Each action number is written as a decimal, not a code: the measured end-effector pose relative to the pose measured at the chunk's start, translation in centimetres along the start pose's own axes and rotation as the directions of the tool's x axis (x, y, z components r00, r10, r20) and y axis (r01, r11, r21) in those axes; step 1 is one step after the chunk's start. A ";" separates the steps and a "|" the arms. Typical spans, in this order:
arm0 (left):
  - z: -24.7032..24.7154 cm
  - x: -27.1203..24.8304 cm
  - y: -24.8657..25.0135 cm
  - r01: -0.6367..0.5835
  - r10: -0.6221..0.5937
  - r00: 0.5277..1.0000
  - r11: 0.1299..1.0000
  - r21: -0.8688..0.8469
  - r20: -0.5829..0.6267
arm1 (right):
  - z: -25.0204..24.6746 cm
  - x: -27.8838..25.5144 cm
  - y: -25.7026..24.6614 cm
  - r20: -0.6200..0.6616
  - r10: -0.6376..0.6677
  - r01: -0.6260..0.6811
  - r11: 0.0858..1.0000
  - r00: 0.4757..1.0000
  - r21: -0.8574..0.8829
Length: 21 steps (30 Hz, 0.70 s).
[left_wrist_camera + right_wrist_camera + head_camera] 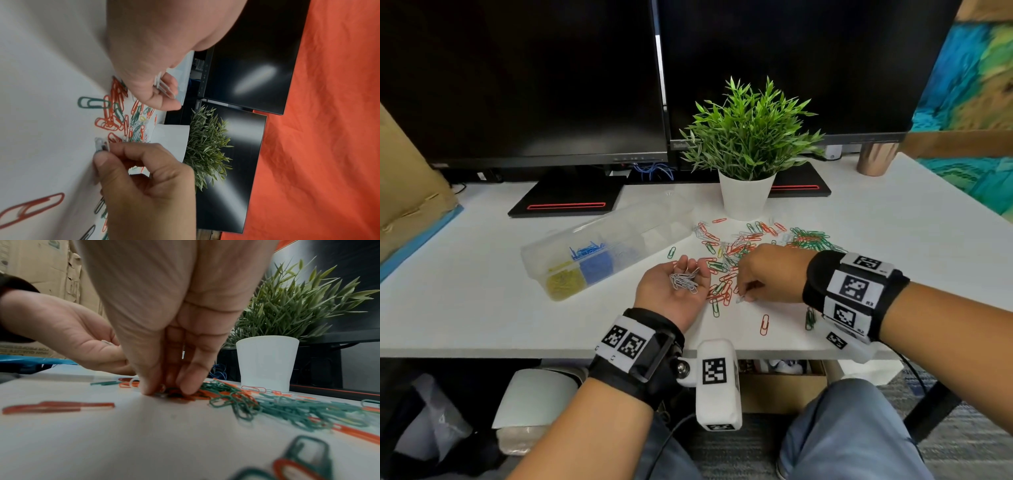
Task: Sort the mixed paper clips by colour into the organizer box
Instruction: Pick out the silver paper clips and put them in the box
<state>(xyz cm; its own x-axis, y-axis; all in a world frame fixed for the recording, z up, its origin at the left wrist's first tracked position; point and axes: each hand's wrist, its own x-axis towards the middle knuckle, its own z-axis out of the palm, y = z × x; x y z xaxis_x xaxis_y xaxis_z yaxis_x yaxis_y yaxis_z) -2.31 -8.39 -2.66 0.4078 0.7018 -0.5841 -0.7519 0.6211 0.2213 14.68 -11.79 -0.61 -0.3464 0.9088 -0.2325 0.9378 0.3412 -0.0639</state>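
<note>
1. Sitting left of centre in the head view, the clear organizer box (599, 255) holds yellow and blue clips.
2. At centre, the left hand (674, 286) lies palm up, fingers loosely cupped around white paper clips (684, 281).
3. Right of it, the right hand (767, 274) pinches one white clip (100, 145) against the desk; probably best to lift it clear of the red and green clips (753, 246) so none snag.
4. On the monitor bezel (681, 145), upper centre, "ThinkVision" is barely legible.

Even, bright indoor light; soft shadows under the hands; wrist views blurred up close, edges warped
</note>
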 end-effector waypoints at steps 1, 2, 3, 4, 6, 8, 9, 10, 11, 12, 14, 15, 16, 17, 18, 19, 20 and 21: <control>0.0 0.0 0.0 0.006 -0.006 1.000 1.000 0.004 0.000 | 0.0 0.0 -0.1 0.005 0.003 -0.003 0.999 1.000 -0.032; 0.0 0.0 -0.1 0.009 -0.009 1.000 1.000 0.003 -0.002 | 0.0 0.0 -0.3 0.012 0.012 -0.011 0.998 1.000 -0.065; 0.0 0.0 -0.1 0.007 -0.007 1.000 1.000 0.000 -0.004 | 0.0 0.1 -0.4 0.019 0.023 -0.021 0.994 1.000 -0.103; 0.1 0.0 -0.2 0.005 -0.005 1.000 1.000 -0.003 -0.004 | 0.0 0.1 -0.6 0.030 0.035 -0.031 0.990 0.999 -0.141; 0.2 -0.1 -0.3 0.002 -0.002 1.000 1.000 0.002 -0.005 | 0.0 0.4 -0.8 0.055 0.057 -0.044 0.976 0.997 -0.215; 0.2 -0.1 -0.5 -0.006 0.006 1.000 1.000 0.011 -0.006 | 0.0 0.7 -0.9 0.074 0.069 -0.045 0.958 0.995 -0.283; 0.2 -0.1 -0.5 -0.010 0.010 1.000 1.000 0.016 -0.005 | 0.0 0.9 -1.0 0.082 0.068 -0.039 0.950 0.994 -0.311; 0.3 -0.1 -0.6 -0.011 0.011 1.000 1.000 0.019 -0.004 | 0.1 1.0 -1.0 0.088 0.065 -0.032 0.942 0.994 -0.335; 0.3 -0.1 -0.6 -0.011 0.011 1.000 1.000 0.021 -0.003 | 0.1 1.1 -1.0 0.090 0.064 -0.027 0.934 0.994 -0.355; 0.3 -0.1 -0.6 -0.011 0.011 1.000 1.000 0.022 -0.002 | 0.0 1.2 -0.9 0.090 0.067 -0.030 0.930 0.994 -0.366; 0.3 0.0 -0.5 -0.005 0.005 1.000 1.000 0.028 0.001 | 0.0 1.4 -0.7 0.085 0.075 -0.040 0.932 0.994 -0.361; 0.4 0.1 -0.4 -0.003 0.003 1.000 1.000 0.030 0.005 | -0.1 1.4 -0.6 0.083 0.078 -0.043 0.934 0.993 -0.356; 0.4 0.2 -0.4 -0.001 0.001 1.000 1.000 0.030 0.008 | -0.2 1.5 -0.5 0.080 0.078 -0.046 0.936 0.994 -0.349; 0.4 0.3 -0.4 0.002 -0.003 1.000 1.000 0.027 0.011 | -0.2 1.5 -0.3 0.072 0.077 -0.049 0.940 0.994 -0.337; 0.4 0.4 -0.4 0.008 -0.009 1.000 1.000 0.023 0.015 | -0.3 1.5 -0.1 0.059 0.075 -0.053 0.947 0.995 -0.317; 0.3 0.4 -0.4 0.015 -0.015 1.000 1.000 0.016 0.019 | -0.5 1.4 0.0 0.044 0.079 -0.062 0.953 0.996 -0.295; 0.3 0.5 -0.5 0.021 -0.021 1.000 1.000 0.006 0.023 | -0.7 1.3 0.2 0.023 0.083 -0.073 0.960 0.996 -0.270; 0.4 0.5 -0.5 0.025 -0.025 0.999 1.000 -0.003 0.027 | -0.9 1.2 0.5 -0.006 0.088 -0.087 0.966 0.996 -0.242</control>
<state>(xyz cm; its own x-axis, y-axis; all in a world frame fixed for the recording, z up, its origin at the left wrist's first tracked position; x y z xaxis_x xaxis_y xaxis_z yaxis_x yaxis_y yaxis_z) -1.50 -8.23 -2.82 0.4403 0.6955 -0.5678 -0.7432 0.6371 0.2042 14.74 -10.33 -0.05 -0.2626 0.9367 -0.2315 0.9313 0.3088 0.1931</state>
